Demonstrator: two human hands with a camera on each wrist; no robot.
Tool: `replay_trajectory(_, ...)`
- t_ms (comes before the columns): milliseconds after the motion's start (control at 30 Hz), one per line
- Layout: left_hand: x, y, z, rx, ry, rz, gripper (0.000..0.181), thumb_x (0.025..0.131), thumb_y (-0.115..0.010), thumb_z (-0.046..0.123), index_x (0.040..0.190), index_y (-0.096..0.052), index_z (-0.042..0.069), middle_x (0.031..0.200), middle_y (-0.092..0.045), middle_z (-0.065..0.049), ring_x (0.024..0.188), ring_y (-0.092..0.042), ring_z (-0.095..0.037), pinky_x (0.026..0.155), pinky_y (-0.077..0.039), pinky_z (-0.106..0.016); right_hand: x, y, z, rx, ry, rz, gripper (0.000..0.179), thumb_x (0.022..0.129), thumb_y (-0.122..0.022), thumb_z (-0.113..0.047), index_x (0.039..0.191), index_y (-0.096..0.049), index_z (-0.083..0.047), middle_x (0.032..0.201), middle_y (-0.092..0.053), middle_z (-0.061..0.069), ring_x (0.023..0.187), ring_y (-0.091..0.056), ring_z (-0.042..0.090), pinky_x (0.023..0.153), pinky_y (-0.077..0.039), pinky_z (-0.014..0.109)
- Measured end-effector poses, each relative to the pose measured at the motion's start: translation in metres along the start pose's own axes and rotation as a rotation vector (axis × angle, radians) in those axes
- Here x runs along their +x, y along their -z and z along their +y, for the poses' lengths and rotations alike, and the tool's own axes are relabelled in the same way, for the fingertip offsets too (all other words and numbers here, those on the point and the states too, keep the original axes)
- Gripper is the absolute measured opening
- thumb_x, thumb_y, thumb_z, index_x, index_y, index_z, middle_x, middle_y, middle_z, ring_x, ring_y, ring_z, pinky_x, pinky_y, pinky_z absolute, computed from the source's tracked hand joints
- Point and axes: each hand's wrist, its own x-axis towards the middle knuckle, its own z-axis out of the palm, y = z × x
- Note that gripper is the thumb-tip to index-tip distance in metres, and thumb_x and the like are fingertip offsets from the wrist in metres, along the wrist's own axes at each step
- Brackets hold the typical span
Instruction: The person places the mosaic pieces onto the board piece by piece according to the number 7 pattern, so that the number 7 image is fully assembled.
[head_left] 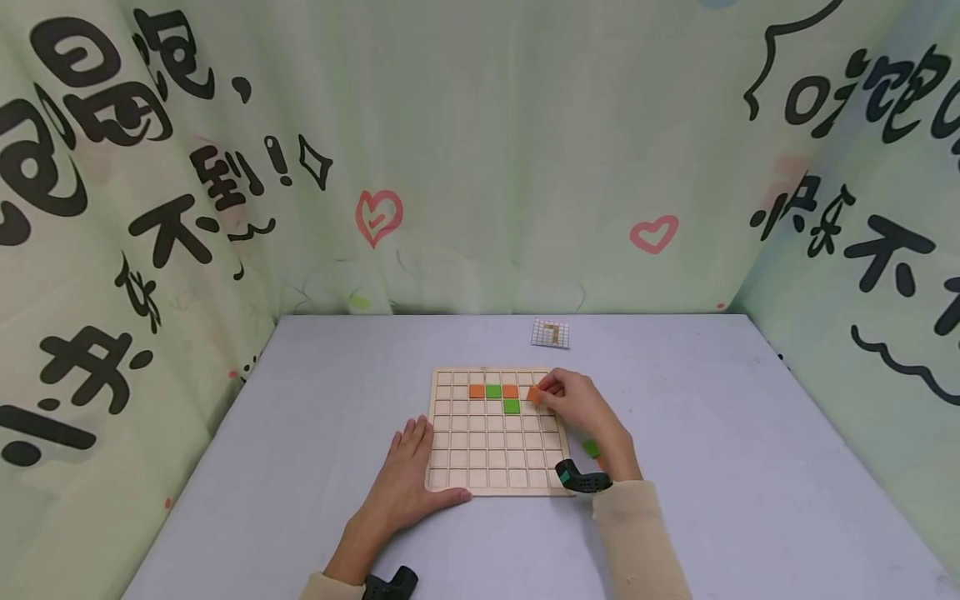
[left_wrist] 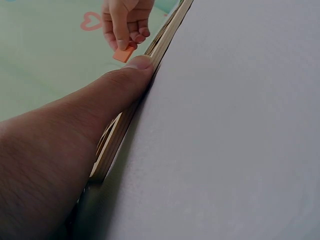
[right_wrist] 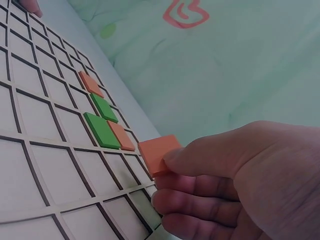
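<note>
A wooden grid board (head_left: 495,450) lies on the table, with two orange tiles and two green tiles set in its upper squares. Between thumb and fingers my right hand (head_left: 577,402) pinches an orange square tile (right_wrist: 157,154), held just above the board's upper right part. In the right wrist view, a green tile (right_wrist: 101,131) and an orange tile (right_wrist: 121,135) sit side by side in the grid. My left hand (head_left: 408,475) rests at the board's lower left corner, fingers along the left edge and thumb (left_wrist: 135,75) against the near edge.
Behind the board lies a small card with a grid pattern (head_left: 551,333). Beside the board's right edge, partly hidden by the right forearm, are a green tile (head_left: 591,449) and a bit of orange. A printed curtain (head_left: 495,167) surrounds the white table (head_left: 750,467).
</note>
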Motion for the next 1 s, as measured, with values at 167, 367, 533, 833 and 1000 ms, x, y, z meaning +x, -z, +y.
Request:
replay_trajectory(167, -0.001, 0.0, 0.0, -0.003, 0.0, 0.004, 0.122, 0.072, -0.071, 0.075, 0.154, -0.029, -0.005, 0.164, -0.025, -0.022, 0.155, -0.019, -0.036, 0.127, -0.018, -0.053, 0.0, -0.002, -0.001, -0.001, 0.012, -0.022, 0.016, 0.096, -0.067, -0.02, 0.103, -0.067, -0.006, 0.094, -0.068, 0.007, 0.08, -0.059, 0.016, 0.072, -0.052, 0.027)
replay_trajectory(367, 0.0, 0.0, 0.0, -0.002, -0.002, 0.003, 0.122, 0.073, -0.071, 0.074, 0.155, -0.029, -0.005, 0.164, -0.025, -0.022, 0.155, -0.018, -0.036, 0.127, -0.017, -0.052, 0.0, -0.006, -0.003, -0.006, 0.039, -0.038, 0.013, 0.095, -0.067, -0.019, 0.102, -0.068, -0.007, 0.093, -0.068, 0.006, 0.079, -0.059, 0.016, 0.072, -0.052, 0.027)
replay_trajectory(533, 0.0, -0.001, 0.0, -0.004, -0.002, 0.0, 0.122, 0.073, -0.071, 0.075, 0.155, -0.029, -0.005, 0.165, -0.024, -0.022, 0.156, -0.018, -0.036, 0.128, -0.017, -0.052, -0.001, -0.007, -0.005, -0.008, 0.048, -0.052, 0.013, 0.095, -0.068, -0.018, 0.101, -0.068, -0.007, 0.092, -0.068, 0.006, 0.078, -0.059, 0.015, 0.071, -0.052, 0.027)
replay_trajectory(833, 0.0, -0.001, -0.001, -0.002, -0.004, 0.002, 0.122, 0.073, -0.07, 0.075, 0.154, -0.029, -0.005, 0.164, -0.025, -0.022, 0.155, -0.018, -0.036, 0.128, -0.017, -0.052, -0.001, -0.009, -0.008, 0.002, 0.071, -0.078, 0.011, 0.095, -0.068, -0.016, 0.1, -0.069, -0.007, 0.091, -0.069, 0.005, 0.075, -0.062, 0.014, 0.069, -0.054, 0.027)
replay_trajectory(1000, 0.0, -0.001, -0.001, -0.007, -0.004, 0.003, 0.122, 0.073, -0.07, 0.075, 0.155, -0.029, -0.005, 0.164, -0.025, -0.022, 0.155, -0.018, -0.036, 0.128, -0.017, -0.052, -0.001, -0.01, -0.01, 0.008, 0.08, -0.102, 0.009, 0.094, -0.069, -0.016, 0.098, -0.069, -0.007, 0.087, -0.068, 0.005, 0.071, -0.063, 0.013, 0.067, -0.054, 0.026)
